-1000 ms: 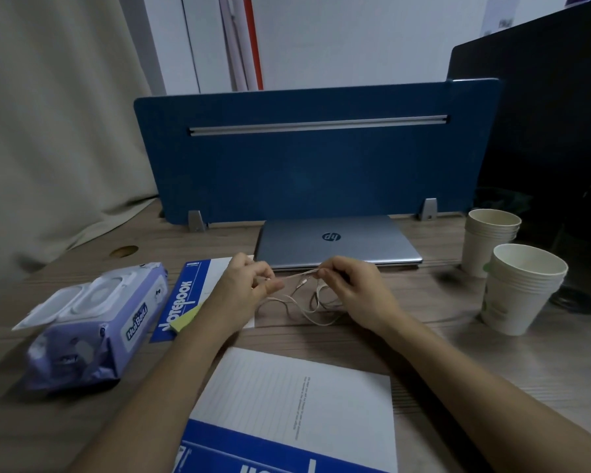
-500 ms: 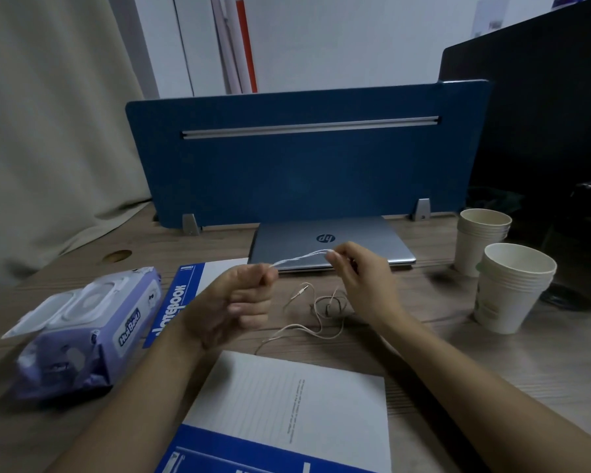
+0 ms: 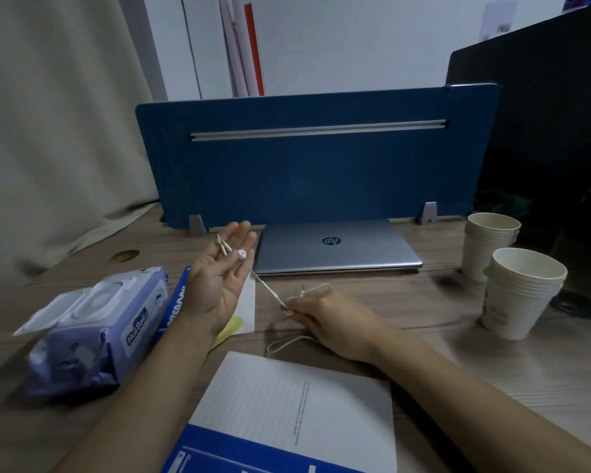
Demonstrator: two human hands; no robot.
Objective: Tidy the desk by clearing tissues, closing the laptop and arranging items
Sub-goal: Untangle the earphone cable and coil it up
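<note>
On the wooden surface (image 3: 423,302), items as follows. Silver laptop (image 3: 335,245): lid closed, at the back against a blue divider panel (image 3: 304,175). Wet-wipes pack (image 3: 93,329): lid flipped up, at my left. Blue notebook (image 3: 176,302): partly under my left forearm; a second notebook (image 3: 294,414) nearest me. Two stacks of paper cups (image 3: 519,295): at my right. Earphones (image 3: 241,255): buds resting on my left hand (image 3: 222,278), palm up, fingers straight; my right hand (image 3: 325,319) pinches their cable (image 3: 270,291), the rest looped on the wood. Beige curtain (image 3: 48,131) on the left, white wall (image 3: 355,39) behind.
</note>
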